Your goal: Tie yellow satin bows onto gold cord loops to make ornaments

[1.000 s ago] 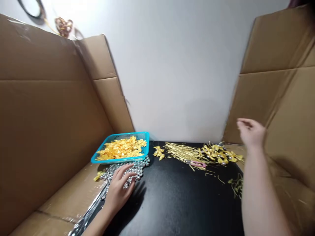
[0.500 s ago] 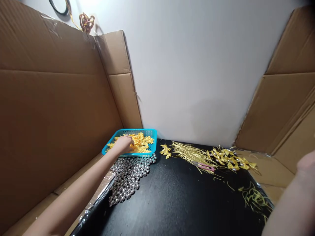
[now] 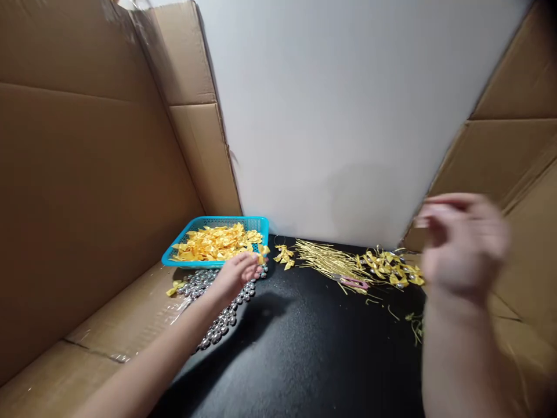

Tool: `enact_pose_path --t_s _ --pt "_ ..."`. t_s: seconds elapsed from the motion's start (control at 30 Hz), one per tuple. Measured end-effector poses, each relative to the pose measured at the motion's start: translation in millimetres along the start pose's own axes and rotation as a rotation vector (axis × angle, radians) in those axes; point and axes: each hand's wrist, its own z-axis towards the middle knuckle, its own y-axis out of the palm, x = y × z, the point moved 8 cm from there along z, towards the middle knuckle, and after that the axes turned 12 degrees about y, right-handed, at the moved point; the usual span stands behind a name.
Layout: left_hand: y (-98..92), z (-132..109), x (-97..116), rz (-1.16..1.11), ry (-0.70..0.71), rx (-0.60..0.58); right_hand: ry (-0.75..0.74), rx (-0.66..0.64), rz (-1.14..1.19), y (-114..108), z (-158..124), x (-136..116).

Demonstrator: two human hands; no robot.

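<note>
My left hand (image 3: pixel 238 273) is pinched on a small yellow ribbon bow (image 3: pixel 263 251), just in front of a blue plastic basket (image 3: pixel 174 263). Many more yellow bows (image 3: pixel 213 241) fill that basket. Beneath my left hand, shiny silver beads (image 3: pixel 220 328) lie spread on the black table. Raised at the right, my right hand (image 3: pixel 467 249) is blurred, its fingers curled with thumb and forefinger together. Anything in them is too small or smeared to make out.
Along the back lie a yellow bow cluster (image 3: pixel 284 255), gold twist ties (image 3: pixel 322 258), pink-handled snippers (image 3: pixel 354 283) and finished-looking bows with beads (image 3: pixel 387 267). Tangled gold scraps (image 3: pixel 416 326) sit at the right. Cardboard walls (image 3: pixel 87 174) flank the black table (image 3: pixel 304 348); one loose bow (image 3: pixel 174 288) rests left.
My left hand has come out of the basket toward the right with a yellow bow. My right hand has risen into view from the right edge. The view has shifted slightly.
</note>
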Motion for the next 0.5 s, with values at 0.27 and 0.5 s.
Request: enact_pose_path --t_s 0.27,0.5 --pt "92.9 -53 -13 -0.551 -0.076 -0.053 0.403 -0.671 -0.162 118 -148 67" --pt "134.2 -86 -47 -0.612 -0.131 -0.113 0.465 -0.490 -0.233 75 -209 113"
